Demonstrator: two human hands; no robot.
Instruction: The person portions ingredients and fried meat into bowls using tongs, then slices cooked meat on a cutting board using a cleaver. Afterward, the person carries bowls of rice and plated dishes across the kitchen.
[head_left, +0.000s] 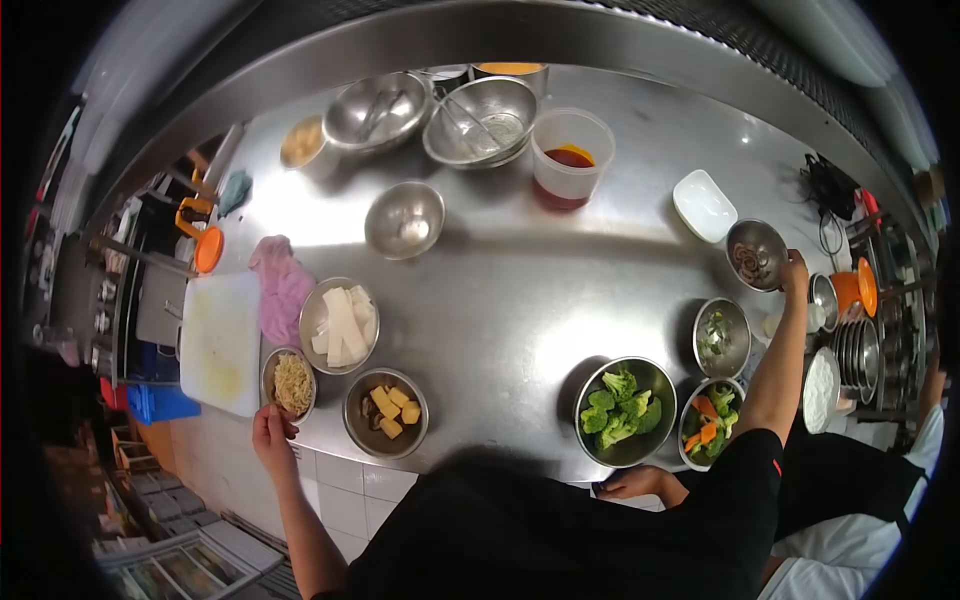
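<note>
My left hand [271, 432] is closed at the near rim of a small metal bowl [291, 384] filled with pale, thin strands that look like noodles or sprouts. My right hand [795, 272] reaches far right and grips the edge of a metal bowl [757, 255] with brown slices in it. Beside the left one stand a bowl of white slabs [345, 328] and a bowl of yellow cubes [394, 410] with dark pieces. Nearer my right arm are a bowl of broccoli [622, 415], a bowl of broccoli and carrot [708, 424], and a bowl of chopped greens [718, 338].
Metal mixing bowls [482, 120] with whisks and a clear tub of red liquid [570, 160] stand at the back. A white cutting board [222, 340] and pink cloth [282, 285] lie left. A co-worker's hand [640, 482] shows at the front edge. Stacked plates [855, 355] sit right.
</note>
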